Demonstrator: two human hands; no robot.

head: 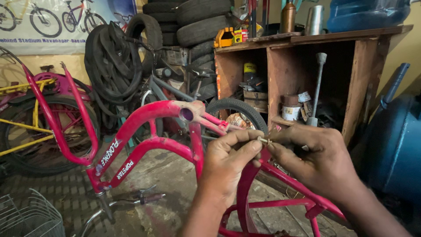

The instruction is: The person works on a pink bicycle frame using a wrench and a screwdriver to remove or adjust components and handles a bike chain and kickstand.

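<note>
My left hand [226,164] and my right hand [318,160] meet in the middle of the head view, fingertips pinched together on a small metal bolt [264,141]. Both hands hover just above the red mudguard [245,188] of a red bicycle frame [144,131] that stands upside down in front of me. The open seat tube end [186,114] of the frame points toward me. A rear tyre [239,109] shows behind my left hand.
A wooden shelf unit [307,79] with tins and tools stands behind the hands. Stacked tyres [193,22] and hanging inner tubes [112,66] fill the back. A yellow bicycle [26,127] is at left, a wire basket [28,217] at bottom left, a blue drum [394,145] at right.
</note>
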